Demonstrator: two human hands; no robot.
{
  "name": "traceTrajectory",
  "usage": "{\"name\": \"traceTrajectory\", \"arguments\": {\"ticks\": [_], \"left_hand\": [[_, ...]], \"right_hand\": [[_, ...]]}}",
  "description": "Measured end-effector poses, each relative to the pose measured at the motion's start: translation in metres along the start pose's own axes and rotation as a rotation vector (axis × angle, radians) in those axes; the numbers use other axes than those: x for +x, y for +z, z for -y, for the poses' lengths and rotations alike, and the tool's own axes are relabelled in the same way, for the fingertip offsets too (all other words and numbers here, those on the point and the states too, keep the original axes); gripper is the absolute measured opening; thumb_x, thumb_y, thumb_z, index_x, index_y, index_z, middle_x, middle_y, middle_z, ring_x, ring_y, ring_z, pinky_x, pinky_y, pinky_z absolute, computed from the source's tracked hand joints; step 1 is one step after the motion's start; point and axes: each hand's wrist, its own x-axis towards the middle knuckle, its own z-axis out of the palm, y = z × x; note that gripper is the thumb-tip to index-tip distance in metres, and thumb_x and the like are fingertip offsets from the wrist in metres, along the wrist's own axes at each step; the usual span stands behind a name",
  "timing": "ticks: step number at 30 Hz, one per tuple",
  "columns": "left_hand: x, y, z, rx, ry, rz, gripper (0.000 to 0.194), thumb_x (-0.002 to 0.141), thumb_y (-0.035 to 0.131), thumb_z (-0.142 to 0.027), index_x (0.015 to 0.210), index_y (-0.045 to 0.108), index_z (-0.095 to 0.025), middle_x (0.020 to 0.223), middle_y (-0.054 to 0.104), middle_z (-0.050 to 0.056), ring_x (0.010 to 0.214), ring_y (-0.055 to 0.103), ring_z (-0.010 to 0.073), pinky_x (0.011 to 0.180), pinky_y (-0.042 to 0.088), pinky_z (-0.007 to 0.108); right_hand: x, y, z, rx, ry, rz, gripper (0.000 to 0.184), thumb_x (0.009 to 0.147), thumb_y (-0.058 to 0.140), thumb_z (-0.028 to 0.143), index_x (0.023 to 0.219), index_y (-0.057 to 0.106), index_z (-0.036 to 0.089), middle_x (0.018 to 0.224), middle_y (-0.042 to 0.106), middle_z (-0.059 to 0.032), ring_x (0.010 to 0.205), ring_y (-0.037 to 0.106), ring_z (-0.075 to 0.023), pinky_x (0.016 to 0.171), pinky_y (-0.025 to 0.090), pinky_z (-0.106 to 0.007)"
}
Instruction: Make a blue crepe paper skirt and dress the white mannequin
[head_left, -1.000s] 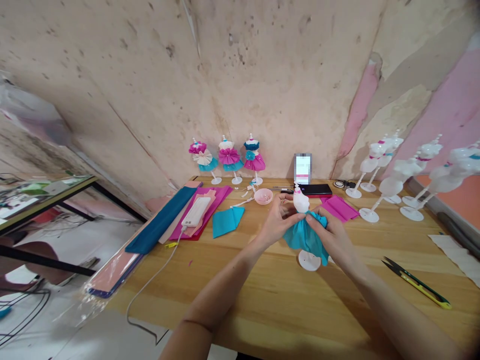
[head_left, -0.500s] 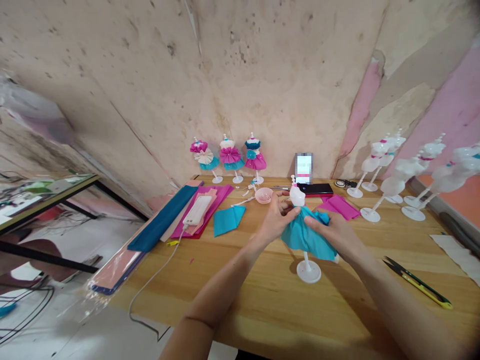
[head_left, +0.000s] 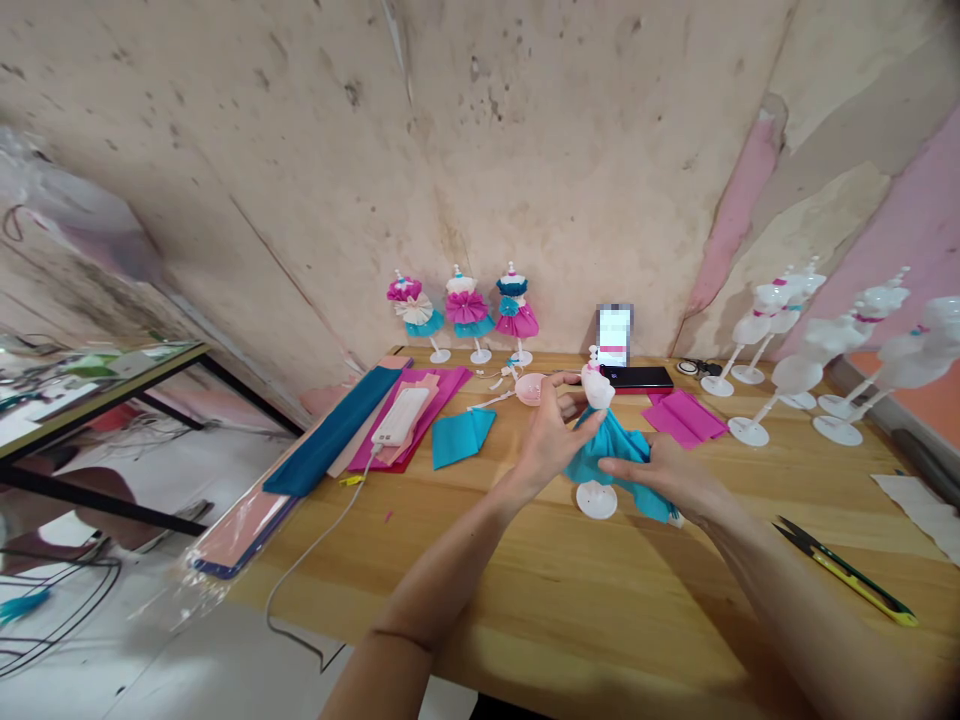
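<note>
A small white dress form (head_left: 597, 388) stands on a round white base (head_left: 597, 500) between my hands. Turquoise crepe paper (head_left: 615, 445) is gathered round its waist like a skirt and hangs to the right. My left hand (head_left: 553, 430) is closed at the form's waist, the thumb pressing the paper's upper edge against it. With my right hand (head_left: 664, 475) I grip the skirt's right side, the thumb lying over the folds. The fingers behind the paper are hidden.
Three dressed forms (head_left: 466, 310) stand by the wall, bare white forms (head_left: 795, 370) at the right. Around me are yellow-handled snips (head_left: 847, 575), a pink bowl (head_left: 529, 389), a phone (head_left: 614, 335), folded turquoise paper (head_left: 461, 438), magenta paper (head_left: 684, 417) and a white power bank (head_left: 401, 415) with a cable.
My right hand has moved down and away from the waist, pulling the paper to the right. The form's base has shifted back and left. The left hand stays at the waist.
</note>
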Motion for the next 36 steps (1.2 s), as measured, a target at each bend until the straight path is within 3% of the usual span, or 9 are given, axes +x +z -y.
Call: {"name": "traceTrajectory", "arguments": {"ticks": [3, 7, 12, 17, 26, 36], "left_hand": [[-0.001, 0.001, 0.000, 0.015, 0.022, -0.037, 0.053, 0.077, 0.074, -0.028, 0.116, 0.039, -0.022, 0.110, 0.067, 0.010, 0.102, 0.066, 0.0199, 0.095, 0.051, 0.041], [0.001, -0.004, 0.000, -0.001, 0.016, -0.017, 0.054, 0.077, 0.073, -0.030, 0.118, 0.038, -0.021, 0.109, 0.068, 0.010, 0.102, 0.066, 0.0204, 0.095, 0.050, 0.041], [0.004, -0.009, 0.000, -0.051, -0.058, 0.114, 0.056, 0.079, 0.072, -0.034, 0.121, 0.038, -0.021, 0.111, 0.067, 0.012, 0.100, 0.067, 0.0212, 0.089, 0.052, 0.038], [0.001, -0.004, 0.005, -0.099, -0.085, 0.229, 0.058, 0.080, 0.071, -0.035, 0.125, 0.037, -0.021, 0.112, 0.065, 0.012, 0.105, 0.065, 0.0222, 0.092, 0.050, 0.038], [0.000, 0.001, 0.013, -0.195, -0.112, 0.309, 0.051, 0.086, 0.064, -0.034, 0.125, 0.033, -0.022, 0.110, 0.067, 0.010, 0.099, 0.066, 0.0189, 0.083, 0.048, 0.031], [-0.002, 0.003, 0.009, -0.186, -0.093, 0.303, 0.055, 0.085, 0.065, -0.032, 0.129, 0.032, -0.021, 0.112, 0.066, 0.010, 0.102, 0.064, 0.0194, 0.088, 0.047, 0.033]], "right_hand": [[0.000, 0.002, 0.004, -0.012, 0.081, 0.145, 0.030, 0.065, 0.077, 0.046, 0.061, 0.065, 0.019, 0.051, 0.058, 0.0014, 0.042, 0.045, -0.0101, 0.039, 0.030, -0.023], [0.002, -0.004, 0.001, -0.012, 0.092, 0.169, 0.033, 0.064, 0.077, 0.050, 0.073, 0.070, 0.019, 0.059, 0.064, -0.0006, 0.047, 0.050, -0.0126, 0.041, 0.033, -0.024], [-0.001, -0.008, 0.004, 0.003, -0.005, -0.014, 0.040, 0.074, 0.068, 0.057, 0.085, 0.067, 0.019, 0.070, 0.066, -0.0015, 0.059, 0.057, -0.0160, 0.049, 0.041, -0.026], [-0.004, -0.006, 0.010, 0.078, -0.153, -0.158, 0.036, 0.081, 0.063, 0.053, 0.094, 0.064, 0.020, 0.088, 0.067, -0.0033, 0.079, 0.060, -0.0191, 0.066, 0.046, -0.029], [-0.003, -0.005, 0.007, 0.060, -0.195, -0.193, 0.031, 0.083, 0.062, 0.050, 0.088, 0.063, 0.019, 0.080, 0.062, -0.0010, 0.069, 0.053, -0.0148, 0.062, 0.041, -0.027], [-0.008, -0.001, 0.011, -0.094, -0.209, -0.270, 0.028, 0.085, 0.058, 0.048, 0.087, 0.059, 0.020, 0.080, 0.062, -0.0010, 0.072, 0.054, -0.0161, 0.063, 0.041, -0.028]]}}
